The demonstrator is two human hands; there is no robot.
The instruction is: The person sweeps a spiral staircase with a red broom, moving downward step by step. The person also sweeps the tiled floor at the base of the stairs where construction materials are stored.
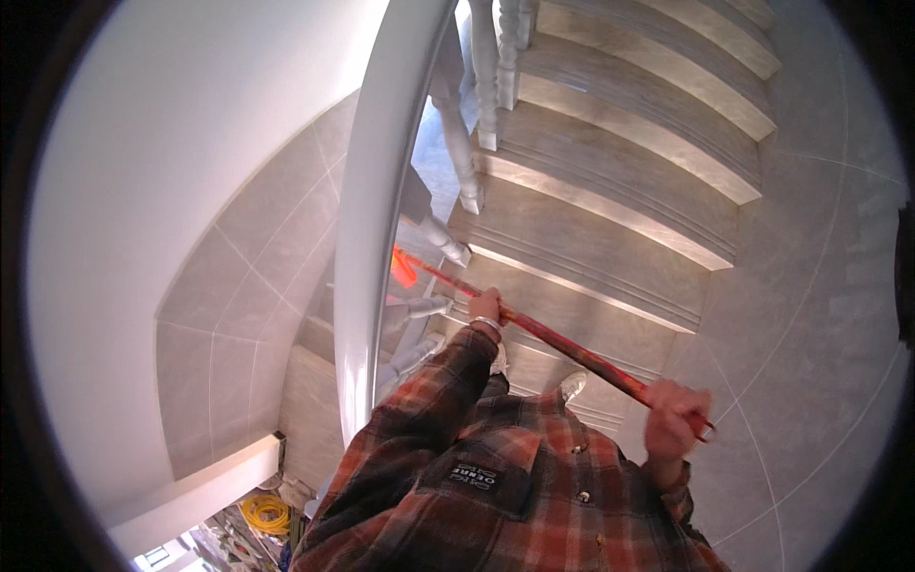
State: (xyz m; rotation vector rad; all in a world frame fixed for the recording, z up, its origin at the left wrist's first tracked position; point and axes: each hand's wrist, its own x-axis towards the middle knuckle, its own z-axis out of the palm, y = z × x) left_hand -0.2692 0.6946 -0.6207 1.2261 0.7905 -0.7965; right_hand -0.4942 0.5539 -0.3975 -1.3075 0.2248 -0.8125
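Note:
A long red handle (572, 348) runs slantwise across my front, in both my hands. My left hand (486, 306), with a pale bracelet at the wrist, grips it near its middle, beside the balusters. My right hand (675, 418), slightly blurred, is closed around the end at lower right, where a small hook or loop sticks out. The far end carries an orange part (403, 269), partly hidden behind the white handrail (357, 236); what kind of tool head it is I cannot tell.
Curving stone stairs (593, 186) rise ahead, with white turned balusters (486, 79) along their left. A tiled wall (800, 286) stands at the right. My shoes (573, 385) are on a tread. Lower left, beyond the rail, lie a coiled yellow hose or cable (266, 515) and clutter.

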